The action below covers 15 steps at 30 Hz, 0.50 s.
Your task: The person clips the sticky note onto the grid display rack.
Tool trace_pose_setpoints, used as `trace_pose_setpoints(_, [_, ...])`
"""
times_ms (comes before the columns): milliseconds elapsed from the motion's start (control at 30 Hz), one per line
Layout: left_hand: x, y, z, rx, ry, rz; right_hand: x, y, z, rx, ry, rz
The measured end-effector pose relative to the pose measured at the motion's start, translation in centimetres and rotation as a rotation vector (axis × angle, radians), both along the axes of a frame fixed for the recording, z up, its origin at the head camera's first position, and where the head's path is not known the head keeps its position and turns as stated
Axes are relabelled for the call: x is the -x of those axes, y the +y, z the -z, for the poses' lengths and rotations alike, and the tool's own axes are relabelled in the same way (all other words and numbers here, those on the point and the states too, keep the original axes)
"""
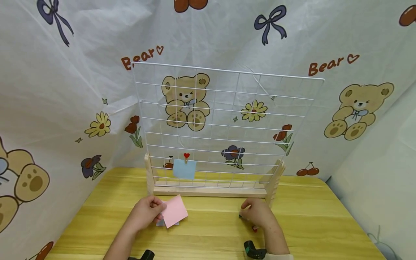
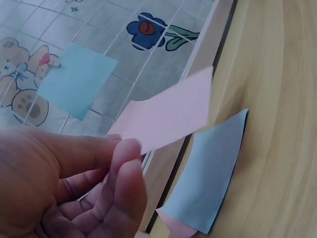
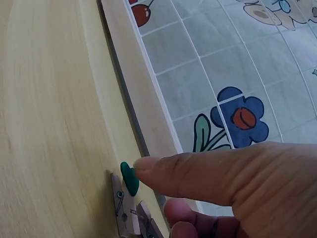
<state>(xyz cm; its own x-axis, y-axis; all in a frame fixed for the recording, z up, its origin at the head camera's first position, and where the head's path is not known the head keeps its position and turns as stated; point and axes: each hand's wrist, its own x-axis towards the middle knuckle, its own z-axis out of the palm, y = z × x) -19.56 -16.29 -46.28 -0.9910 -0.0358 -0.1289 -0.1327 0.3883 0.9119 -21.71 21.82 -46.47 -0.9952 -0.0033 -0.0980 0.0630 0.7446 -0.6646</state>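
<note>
My left hand [image 1: 145, 210] pinches a pink square sheet of paper [image 1: 175, 211] by its left edge, above the table. Beneath that sheet lie a light blue paper [image 2: 205, 168] and a bit of pink paper [image 2: 176, 224]. At the right, my right hand [image 1: 258, 213] is low over the table near small wooden clothespins [image 3: 124, 210]. One fingertip touches the green top [image 3: 130, 178] of a clothespin; its other fingers are partly out of sight. A red piece [image 1: 255, 228] shows beside that hand.
A white wire grid [image 1: 224, 135] stands in a wooden base [image 1: 211, 191] at the back of the table [image 1: 208, 238]. A light blue paper square [image 1: 184, 169] hangs on it from a clothespin with a red heart [image 1: 186, 156]. Behind is a bear-print cloth [image 1: 224, 32].
</note>
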Motion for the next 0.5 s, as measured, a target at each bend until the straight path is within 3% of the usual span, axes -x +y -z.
trace_pose_setpoints(167, [0.09,0.09,-0.08,-0.112,-0.022,-0.005,-0.16,-0.11,0.28,-0.013,-0.013,-0.013])
trace_pose_setpoints(500, [-0.03,-0.23,-0.23,-0.176,-0.030,0.044,-0.22,-0.16,0.48,-0.019,-0.042,-0.041])
